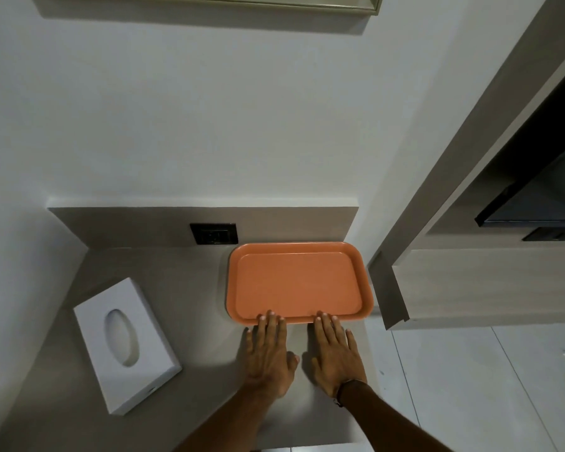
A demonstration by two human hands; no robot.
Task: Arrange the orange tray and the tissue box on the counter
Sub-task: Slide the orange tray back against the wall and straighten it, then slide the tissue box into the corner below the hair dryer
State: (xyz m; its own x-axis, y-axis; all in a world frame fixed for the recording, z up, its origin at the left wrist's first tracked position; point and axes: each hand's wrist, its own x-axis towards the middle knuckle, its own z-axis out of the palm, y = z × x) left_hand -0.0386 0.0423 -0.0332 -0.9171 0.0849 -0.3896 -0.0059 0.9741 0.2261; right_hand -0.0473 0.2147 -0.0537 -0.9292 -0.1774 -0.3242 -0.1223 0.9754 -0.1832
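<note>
The grey-beige counter (177,288) is the broadest surface, smooth and matt, with a low backsplash of the same finish running along its far edge. The plain white wall (209,125) rises behind it.

At 3 o'clock stands a pale wood-grain cabinet (470,282) with a dark recess above it.

The orange tray (294,282) sits flat at the counter's far right corner, about 1 o'clock from the hands. It is a smooth, matt plastic rectangle with rounded corners and a raised rim. Its long axis runs left to right, parallel to the backsplash, and its far rim lies right against it.

The tissue box (128,345) lies flat near the counter's left side, at about 9 o'clock from the hands, well apart from the tray. It is a white, crisp-edged cardboard rectangle with an oval opening in its top face. Its long axis is skewed, running from 11 o'clock to 5 o'clock.

The left hand (269,350) and right hand (335,353) lie palm down side by side, fingers spread and extended, grasping nothing. The fingertips of both rest on the tray's near rim.

A dark rectangular wall socket (213,233) is set in the backsplash, just left of the tray's far corner.

A thin dark band circles the right wrist.
</note>
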